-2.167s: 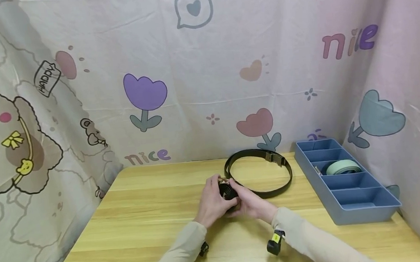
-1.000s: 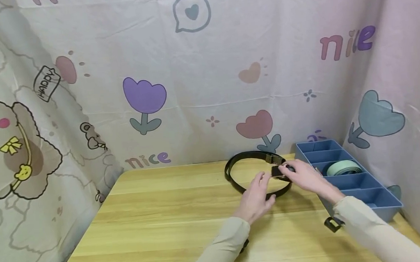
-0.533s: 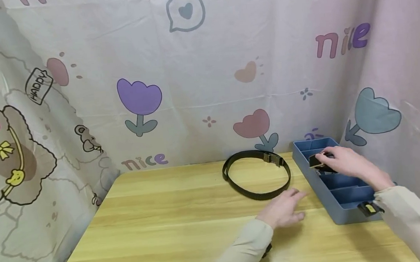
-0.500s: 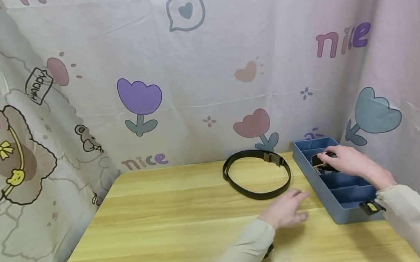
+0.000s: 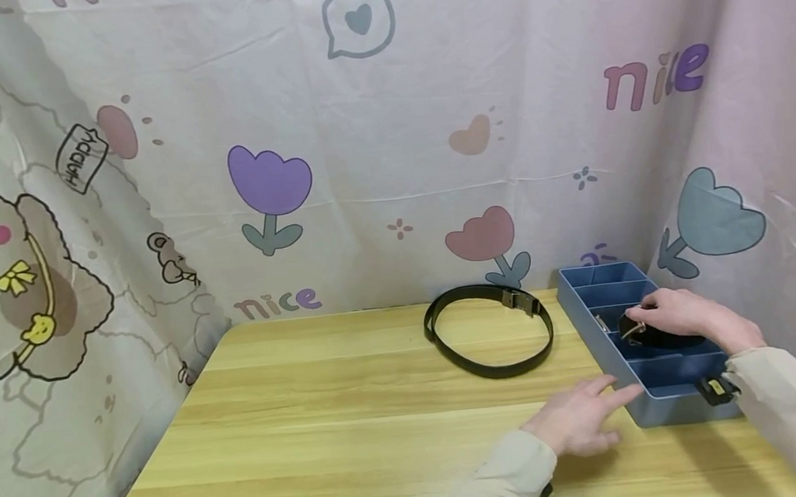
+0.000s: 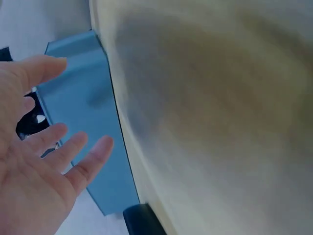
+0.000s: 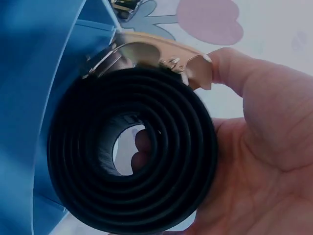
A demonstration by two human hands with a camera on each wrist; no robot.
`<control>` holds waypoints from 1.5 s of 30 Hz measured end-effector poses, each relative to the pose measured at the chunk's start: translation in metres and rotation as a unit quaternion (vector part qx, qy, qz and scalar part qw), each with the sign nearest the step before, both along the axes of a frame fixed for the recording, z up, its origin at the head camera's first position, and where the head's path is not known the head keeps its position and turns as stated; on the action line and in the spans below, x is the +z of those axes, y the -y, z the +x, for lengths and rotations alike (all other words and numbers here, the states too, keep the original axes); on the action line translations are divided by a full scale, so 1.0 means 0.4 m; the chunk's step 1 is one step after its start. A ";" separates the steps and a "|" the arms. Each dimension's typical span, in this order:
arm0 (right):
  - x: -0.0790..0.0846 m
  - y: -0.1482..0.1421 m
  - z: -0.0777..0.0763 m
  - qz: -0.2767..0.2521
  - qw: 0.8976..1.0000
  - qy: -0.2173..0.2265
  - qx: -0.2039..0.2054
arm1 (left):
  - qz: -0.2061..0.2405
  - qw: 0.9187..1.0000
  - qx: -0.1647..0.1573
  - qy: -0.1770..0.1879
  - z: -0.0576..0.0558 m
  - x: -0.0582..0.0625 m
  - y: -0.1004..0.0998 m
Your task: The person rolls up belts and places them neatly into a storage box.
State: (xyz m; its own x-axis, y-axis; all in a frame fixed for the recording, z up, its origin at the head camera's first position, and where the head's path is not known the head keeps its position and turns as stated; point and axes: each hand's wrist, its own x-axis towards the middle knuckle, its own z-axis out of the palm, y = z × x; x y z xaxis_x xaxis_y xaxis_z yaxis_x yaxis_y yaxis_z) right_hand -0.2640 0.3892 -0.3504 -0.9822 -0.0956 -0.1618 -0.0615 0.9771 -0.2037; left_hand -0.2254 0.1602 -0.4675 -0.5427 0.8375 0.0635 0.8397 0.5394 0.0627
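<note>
Right grip [image 5: 694, 315], clasped on the rolled belt [image 5: 668, 339] at the tray's [image 5: 684, 411] middle compartments; from here, whether it touches bottom is unclear. It is probably light, springy, apt to unwind, its buckle [image 7: 161, 44] hard and slick: best held across the outer turns. Left grip [image 5: 580, 419], fingers spread, near the tray; beyond, a looped belt [image 5: 493, 370] on the table [image 5: 347, 408].

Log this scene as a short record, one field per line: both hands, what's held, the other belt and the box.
Right hand: grips the coiled belt
Coiled belt: black, gold buckle; in or just above the box, unclear which
Left hand: fingers spread, holding nothing, near the box
Looped belt: black, on the table, left of the box
Box: blue, five compartments in a row
</note>
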 end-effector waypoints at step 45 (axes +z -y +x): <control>-0.126 0.009 -0.005 -0.034 0.993 -0.108 0.034 | -0.076 0.995 0.029 0.049 0.024 0.026 -0.028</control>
State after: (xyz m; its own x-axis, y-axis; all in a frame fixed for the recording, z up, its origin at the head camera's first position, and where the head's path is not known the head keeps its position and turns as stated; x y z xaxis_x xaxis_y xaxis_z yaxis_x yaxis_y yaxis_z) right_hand -0.2660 0.3857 -0.4007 -0.9842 -0.1663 0.0614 -0.1764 0.9536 -0.2439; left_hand -0.2158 0.1714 -0.4570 -0.5874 0.8007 -0.1177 0.8009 0.5960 0.0574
